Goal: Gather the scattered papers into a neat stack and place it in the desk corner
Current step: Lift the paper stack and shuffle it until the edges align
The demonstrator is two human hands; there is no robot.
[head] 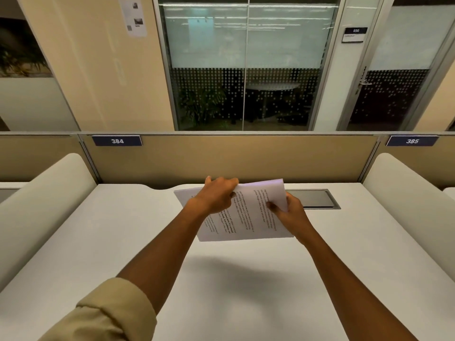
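Note:
A stack of white printed papers [246, 217] is held above the far middle of the white desk [123, 242], its shadow falling on the desk below. My left hand [216, 195] grips the stack's top left part, fingers curled over the far edge. My right hand [288, 215] pinches the right edge, thumb on the printed face. The upper right sheets bend upward. The left part of the stack is hidden behind my left hand.
A tan partition [234, 158] closes the desk's far side, with labels 384 [117, 141] and 385 [412, 141]. Rounded white dividers stand at the left [44, 200] and right [406, 200]. A dark cable hatch [317, 198] lies flush at the far right of the desk.

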